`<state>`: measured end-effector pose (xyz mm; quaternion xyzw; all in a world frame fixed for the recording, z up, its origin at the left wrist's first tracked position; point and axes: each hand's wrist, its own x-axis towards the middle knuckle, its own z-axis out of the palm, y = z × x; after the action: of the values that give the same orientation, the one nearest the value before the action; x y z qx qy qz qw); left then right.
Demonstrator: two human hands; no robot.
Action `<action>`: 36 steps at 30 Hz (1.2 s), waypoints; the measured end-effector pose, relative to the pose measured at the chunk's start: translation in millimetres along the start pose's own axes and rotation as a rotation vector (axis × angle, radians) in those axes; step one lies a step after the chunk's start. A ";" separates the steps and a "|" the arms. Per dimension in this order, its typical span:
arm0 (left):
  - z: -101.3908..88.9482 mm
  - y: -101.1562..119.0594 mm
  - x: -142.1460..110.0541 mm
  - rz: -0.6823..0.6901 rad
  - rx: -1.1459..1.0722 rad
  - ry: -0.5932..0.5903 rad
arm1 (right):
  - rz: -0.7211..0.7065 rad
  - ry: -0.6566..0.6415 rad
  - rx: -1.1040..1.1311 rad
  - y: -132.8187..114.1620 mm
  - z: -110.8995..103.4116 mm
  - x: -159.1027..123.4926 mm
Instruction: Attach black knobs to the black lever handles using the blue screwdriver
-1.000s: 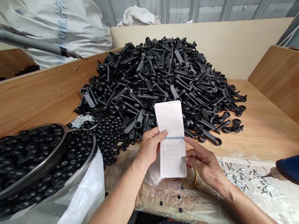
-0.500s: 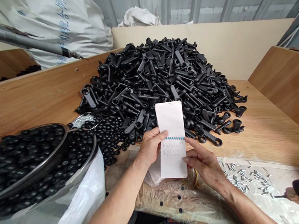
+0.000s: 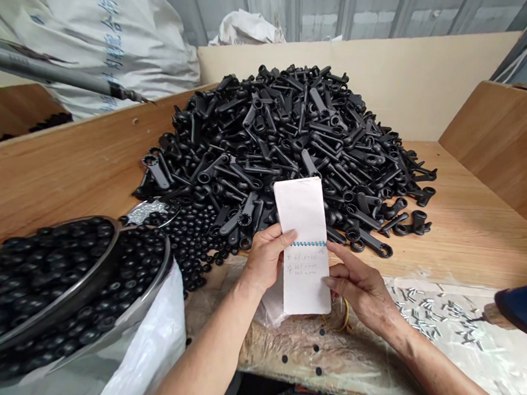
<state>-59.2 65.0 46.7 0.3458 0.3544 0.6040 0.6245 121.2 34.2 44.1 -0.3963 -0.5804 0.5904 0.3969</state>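
A small spiral notepad (image 3: 305, 288) lies open in front of me, its cover side flipped up and several lines of faint handwriting on the lower page. My left hand (image 3: 264, 256) grips it from the left, thumb pressed over the page near the teal spiral. On the right edge, my right hand (image 3: 360, 289) holds it between thumb and fingers, the index fingertip by the spiral. Beyond the notepad rises a large heap of black plastic handle-like parts (image 3: 293, 132). Below my right hand hangs a yellow band (image 3: 341, 317).
Metal bowls (image 3: 111, 251) of round black pieces stand at left beside a white plastic bag (image 3: 149, 342). Small metal pins (image 3: 434, 313) are scattered at right. A co-worker's hand and blue sleeve (image 3: 526, 306) reach in there with a thin dark tool. A powered screwdriver (image 3: 70, 76) hangs upper left.
The co-worker's hand and blue sleeve have moved further left, over the metal pins. My hands and the notepad stay almost still.
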 end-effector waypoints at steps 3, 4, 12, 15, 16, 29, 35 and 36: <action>0.5 0.1 0.0 -0.001 -0.005 0.001 | 0.005 0.000 0.020 -0.9 0.4 -0.3; 0.7 0.1 0.0 -0.001 -0.010 0.000 | 0.006 0.000 0.022 -1.1 0.4 -0.5; 0.9 0.1 0.1 -0.001 -0.038 -0.004 | -0.026 0.004 -0.018 0.2 -0.4 -1.4; 1.2 0.5 0.1 0.000 -0.034 0.001 | -0.031 0.007 -0.025 0.2 -0.5 -1.3; 1.4 0.8 -0.1 0.000 -0.033 0.001 | -0.033 0.008 -0.026 0.0 -0.5 -1.2; 2.7 2.3 -0.4 -0.014 -0.003 0.025 | -0.002 0.000 -0.031 -2.0 -0.1 -1.4; 2.6 2.1 -0.4 -0.004 0.011 0.017 | 0.005 0.007 -0.030 -2.2 0.9 -1.0; 2.4 1.8 -0.3 -0.001 0.012 0.015 | 0.005 0.008 -0.027 -2.0 1.0 -0.9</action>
<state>-58.0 64.7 49.5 0.3448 0.3628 0.6041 0.6201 120.7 32.9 46.1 -0.4056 -0.5858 0.5819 0.3921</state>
